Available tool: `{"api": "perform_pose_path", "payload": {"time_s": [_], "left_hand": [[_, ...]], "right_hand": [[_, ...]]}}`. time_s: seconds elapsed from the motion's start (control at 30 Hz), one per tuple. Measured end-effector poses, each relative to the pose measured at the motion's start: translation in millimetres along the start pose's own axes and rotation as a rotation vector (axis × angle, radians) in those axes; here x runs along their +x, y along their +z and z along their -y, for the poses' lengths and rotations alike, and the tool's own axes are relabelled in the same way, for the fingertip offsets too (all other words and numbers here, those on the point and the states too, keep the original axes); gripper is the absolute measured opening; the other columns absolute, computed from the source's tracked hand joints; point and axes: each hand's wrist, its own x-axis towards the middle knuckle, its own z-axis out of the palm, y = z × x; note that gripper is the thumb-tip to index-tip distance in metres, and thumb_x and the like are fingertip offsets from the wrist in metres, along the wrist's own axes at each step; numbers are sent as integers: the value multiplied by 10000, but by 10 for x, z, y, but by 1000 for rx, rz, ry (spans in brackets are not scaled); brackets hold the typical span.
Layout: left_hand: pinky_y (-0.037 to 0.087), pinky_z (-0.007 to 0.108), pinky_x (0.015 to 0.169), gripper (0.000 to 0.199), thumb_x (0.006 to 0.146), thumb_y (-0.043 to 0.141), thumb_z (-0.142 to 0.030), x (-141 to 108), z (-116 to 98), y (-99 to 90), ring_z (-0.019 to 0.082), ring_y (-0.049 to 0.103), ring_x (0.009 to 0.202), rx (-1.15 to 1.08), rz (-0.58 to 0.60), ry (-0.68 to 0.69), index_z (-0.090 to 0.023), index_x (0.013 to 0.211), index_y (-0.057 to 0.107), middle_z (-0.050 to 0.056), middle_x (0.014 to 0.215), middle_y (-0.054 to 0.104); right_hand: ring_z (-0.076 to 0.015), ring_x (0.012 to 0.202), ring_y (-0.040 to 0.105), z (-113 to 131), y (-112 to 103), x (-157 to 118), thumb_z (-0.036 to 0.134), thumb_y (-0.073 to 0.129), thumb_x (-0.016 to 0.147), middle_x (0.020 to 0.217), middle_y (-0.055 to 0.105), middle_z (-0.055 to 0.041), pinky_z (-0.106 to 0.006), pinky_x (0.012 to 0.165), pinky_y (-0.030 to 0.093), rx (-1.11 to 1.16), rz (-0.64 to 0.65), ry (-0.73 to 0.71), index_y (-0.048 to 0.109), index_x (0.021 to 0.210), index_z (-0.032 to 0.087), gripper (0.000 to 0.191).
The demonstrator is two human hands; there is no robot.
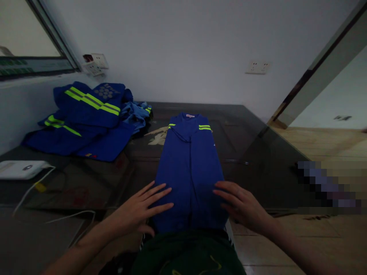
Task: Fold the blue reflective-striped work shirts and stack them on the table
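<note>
A blue work jacket (pixel 177 164) with yellow-green stripes at its shoulders lies folded into a long narrow shape on the dark table. Its collar points to the far side, and the lower end reaches over the near edge toward my body. My left hand (pixel 146 204) rests on the jacket's left side, fingers spread. On the right side, my right hand (pixel 239 200) touches the edge with its fingers stretched out; its thumb is partly hidden. Neither hand grips the cloth.
More blue striped clothes (pixel 91 122) are heaped at the table's back left. A white device (pixel 23 169) with a cable lies at the left edge. The dark table (pixel 258 168) stands against a wall with sockets (pixel 258 67). A blurred patch (pixel 323 183) covers something at the right.
</note>
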Motion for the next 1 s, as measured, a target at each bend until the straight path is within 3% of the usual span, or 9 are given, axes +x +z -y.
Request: {"api": "perform_pose_path", "payload": {"time_s": [0.07, 0.17, 0.27, 0.33, 0.5, 0.63, 0.73, 0.87, 1.0], "left_hand": [[284, 531, 1121, 743, 854, 629, -199, -38, -18, 88, 292, 281, 1407, 113, 33, -57, -414, 1459, 257, 42, 1543, 289], [283, 465, 1141, 802, 862, 442, 40, -1, -32, 174, 227, 249, 1420, 220, -4, -156, -429, 1468, 205, 16, 1555, 245], [288, 440, 1146, 771, 872, 367, 62, 58, -51, 192, 209, 265, 1412, 258, -39, -170, -368, 1487, 192, 42, 1544, 260], [297, 444, 1141, 757, 878, 361, 60, 76, -69, 179, 212, 281, 1405, 264, -26, -148, -352, 1491, 193, 54, 1530, 293], [320, 466, 1125, 715, 907, 405, 5, 36, -92, 124, 218, 350, 1375, 163, 34, -52, -396, 1472, 229, 51, 1505, 347], [318, 466, 1126, 630, 926, 445, -73, 12, -87, 9, 212, 369, 1367, 1, 44, -17, -414, 1439, 314, 31, 1511, 334], [317, 433, 1135, 545, 937, 458, -151, 58, -106, -169, 196, 404, 1346, -198, 33, 12, -401, 1415, 378, 3, 1476, 402], [426, 353, 1063, 410, 963, 421, -316, 120, -131, -396, 196, 543, 1231, -522, 11, 27, -322, 1367, 493, 28, 1359, 553], [557, 276, 807, 352, 866, 537, -513, 63, -44, -377, 205, 705, 897, -724, -149, -257, -326, 1111, 706, -2, 933, 754]], "right_hand": [[-207, 1278, 482, 59, 103, -395, 125, 528, 873, 1334, 564, -67, -404, 1013, 479, -139, 51, -46, 447, 1383, 307, 547], [-273, 1384, 327, 49, 294, -590, 17, 481, 826, 1463, 425, -66, -574, 1089, 340, -349, 47, 10, 364, 1434, 366, 711], [-300, 1410, 246, 43, 423, -480, 5, 459, 814, 1528, 288, -86, -615, 1109, 260, -454, 11, 186, 326, 1459, 349, 743], [-280, 1410, 250, 63, 454, -406, 23, 452, 834, 1524, 293, -76, -597, 1132, 214, -461, -2, 218, 318, 1462, 353, 722], [-255, 1395, 293, 104, 407, -444, 131, 490, 899, 1456, 424, -60, -631, 1129, 136, -383, -10, 28, 367, 1425, 383, 596], [-221, 1379, 332, 101, 285, -417, 107, 468, 914, 1389, 517, -32, -609, 1131, 158, -235, 39, -141, 425, 1392, 358, 541], [-201, 1334, 411, 119, 113, -316, 151, 481, 924, 1334, 572, -17, -572, 1140, 199, -40, 94, -168, 453, 1374, 343, 491], [-168, 1194, 567, 198, -207, -173, 303, 453, 956, 1303, 600, -22, -419, 1060, 423, 266, 118, -94, 477, 1357, 368, 407], [-144, 1020, 668, 267, -495, -139, 356, 390, 966, 1269, 627, -6, -255, 821, 562, 442, 26, 20, 497, 1338, 409, 390]]}}
